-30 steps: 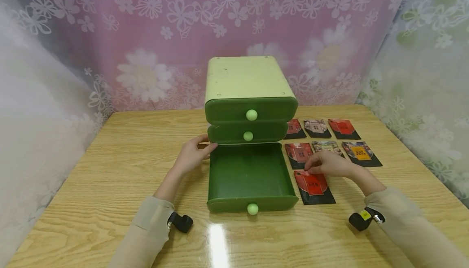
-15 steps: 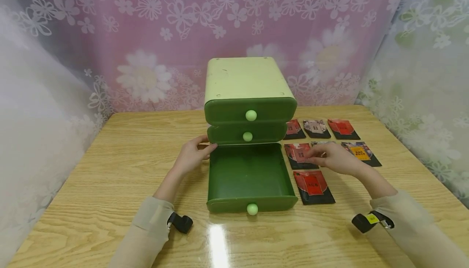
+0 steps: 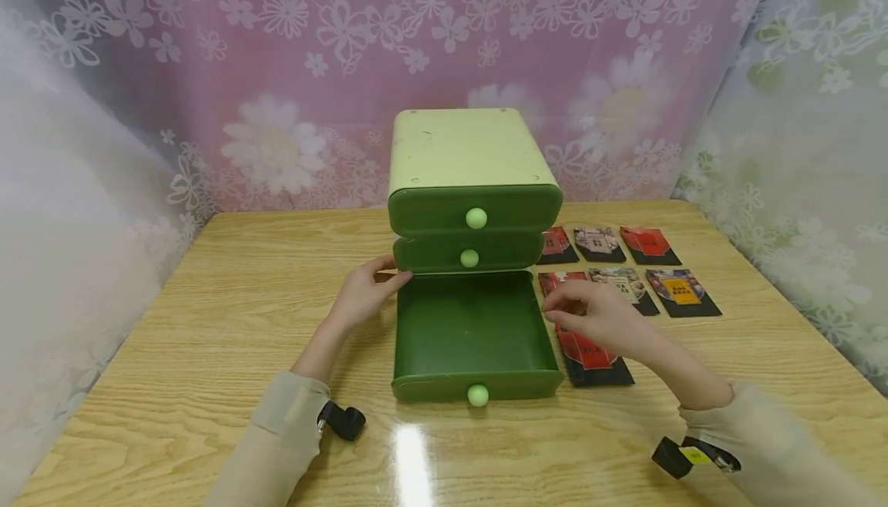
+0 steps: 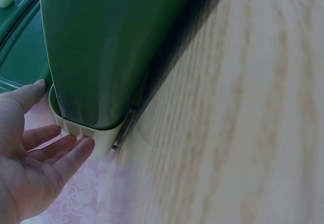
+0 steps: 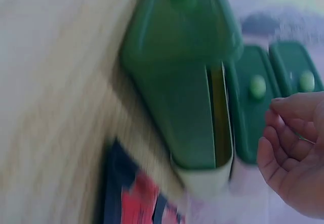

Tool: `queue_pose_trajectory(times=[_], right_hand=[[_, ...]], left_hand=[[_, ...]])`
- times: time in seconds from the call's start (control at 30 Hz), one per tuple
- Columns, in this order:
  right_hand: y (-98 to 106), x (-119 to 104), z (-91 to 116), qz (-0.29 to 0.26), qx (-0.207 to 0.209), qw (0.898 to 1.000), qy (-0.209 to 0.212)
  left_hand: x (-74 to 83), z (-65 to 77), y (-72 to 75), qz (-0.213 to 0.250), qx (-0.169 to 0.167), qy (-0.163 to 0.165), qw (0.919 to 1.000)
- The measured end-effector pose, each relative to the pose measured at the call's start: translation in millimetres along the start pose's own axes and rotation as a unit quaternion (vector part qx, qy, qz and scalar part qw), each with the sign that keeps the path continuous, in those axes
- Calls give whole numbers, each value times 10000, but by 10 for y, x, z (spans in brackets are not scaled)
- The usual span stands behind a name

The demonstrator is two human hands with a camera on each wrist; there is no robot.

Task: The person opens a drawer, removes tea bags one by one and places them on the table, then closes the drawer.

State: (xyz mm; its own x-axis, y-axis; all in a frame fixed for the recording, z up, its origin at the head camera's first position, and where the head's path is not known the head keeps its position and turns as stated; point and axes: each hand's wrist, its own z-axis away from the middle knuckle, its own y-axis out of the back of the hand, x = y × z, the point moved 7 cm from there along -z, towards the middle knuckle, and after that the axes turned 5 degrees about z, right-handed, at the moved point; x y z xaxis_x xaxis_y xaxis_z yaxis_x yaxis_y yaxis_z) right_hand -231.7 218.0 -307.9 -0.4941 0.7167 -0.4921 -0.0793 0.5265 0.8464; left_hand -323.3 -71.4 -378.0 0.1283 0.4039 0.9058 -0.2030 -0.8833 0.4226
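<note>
A cream cabinet [image 3: 465,149] with green drawers stands mid-table. Its bottom drawer [image 3: 472,330] is pulled out and has nothing inside. At the cabinet's left side, my left hand [image 3: 362,291] touches the cream wall with its fingertips, the thumb by the middle drawer's corner [image 4: 40,85]. My right hand [image 3: 600,318] hovers beside the open drawer's right edge, fingers loosely bent and nothing between them. It partly covers a red and black packet [image 3: 600,368] and another red packet [image 3: 558,280] behind that one.
More flat packets lie in rows right of the cabinet, among them a yellow-labelled one [image 3: 683,293], a pale-labelled one [image 3: 627,287] and a red one [image 3: 650,245]. The upper drawers, with round knobs [image 3: 475,218], are closed. A flowered curtain [image 3: 312,106] hangs behind the wooden table [image 3: 243,299].
My right hand has lifted off the front packet, passed back over the second row, then come left to the drawer's edge. The left hand, cabinet and packets stay put.
</note>
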Motion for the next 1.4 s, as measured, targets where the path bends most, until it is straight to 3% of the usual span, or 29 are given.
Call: queue_pose_trajectory(times=[0.17,0.27,0.37,0.47,0.6,0.73,0.87,1.0,1.4], right_hand=[[-132,-450,49,168,280,9903,1353],[-228,-690,120,285,417,9761,2114],[-353,-899,224,667,576,9555,2816],[-520,-1089,334,1355,765,9257,3447],[-780,-1255,431,2500,967,8757,4015],[-964,-1301,467,3510,1320,8234,4259],[-1045,-1298,487,4052,1703,7889,4295],[-1091,-1273,495,4275,1673,7823,4210],[-1144,-1184,439,4416,1231,7842,4182]], left_hand=[[31,4,6,-47,33,-2,10000],[56,4,2,1,42,-58,10000],[77,3,-3,53,49,-97,9999],[89,6,-7,34,41,-131,9999],[84,2,-3,-44,43,-138,9999],[71,1,-7,-68,32,-130,9999],[64,3,-19,-11,9,-127,9999],[63,3,-21,38,38,-141,9999],[70,5,-16,60,37,-157,9999]])
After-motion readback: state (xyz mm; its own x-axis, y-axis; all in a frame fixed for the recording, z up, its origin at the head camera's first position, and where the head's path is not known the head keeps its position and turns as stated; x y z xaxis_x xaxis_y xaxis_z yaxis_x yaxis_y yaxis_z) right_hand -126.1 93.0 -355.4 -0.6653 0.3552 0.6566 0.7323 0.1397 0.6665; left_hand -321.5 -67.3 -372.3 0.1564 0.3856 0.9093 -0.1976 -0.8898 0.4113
